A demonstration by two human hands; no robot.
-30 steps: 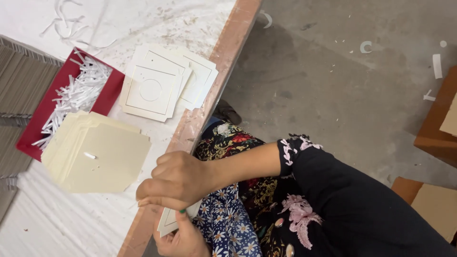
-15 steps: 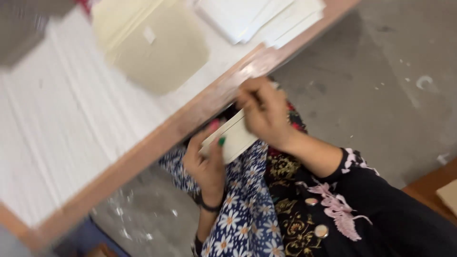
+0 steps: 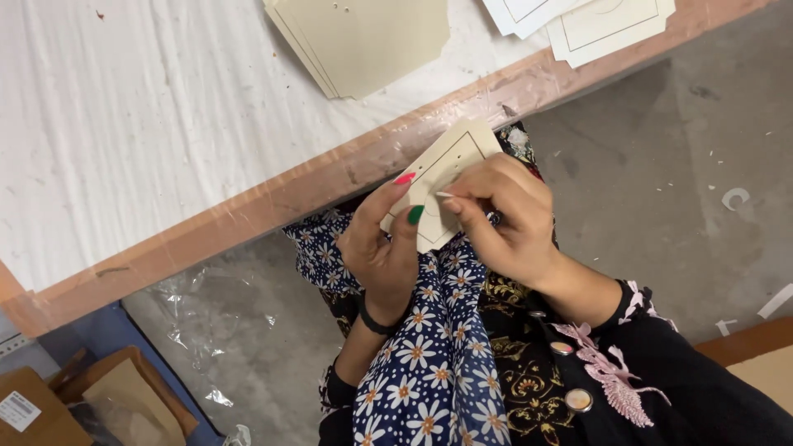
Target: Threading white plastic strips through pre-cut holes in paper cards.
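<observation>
A small cream card [image 3: 438, 177] with a printed border line is held just below the edge of the counter [image 3: 330, 177], over the lap, apart from the stacks that lie on top. It is gripped at its lower left by the left hand [image 3: 384, 248]: the thumb and forefinger are closed on the card, the painted nails lying on its face, so that the card is kept flat and tilted towards the eye. This hold appears to be chosen to steady the card while its face is worked on.

The right hand [image 3: 504, 219] is brought in from the right, its fingertips pinched together on a thin, pale sliver [image 3: 443, 195] whose tip is set against the middle of the card. What the sliver is cannot be told; it is too small. The card thus lies between the two grips, clamped by the left and touched from above by the right, with its upper corner near the counter's wooden rim.

On the white cloth of the counter a stack of beige cards [image 3: 363, 37] is laid well apart from the hands, and white printed cards [image 3: 595, 21] are seen at the far edge. Below, a grey floor [image 3: 661, 140] with paper scraps is seen, and a cardboard box [image 3: 33, 409] stands at the lower left.
</observation>
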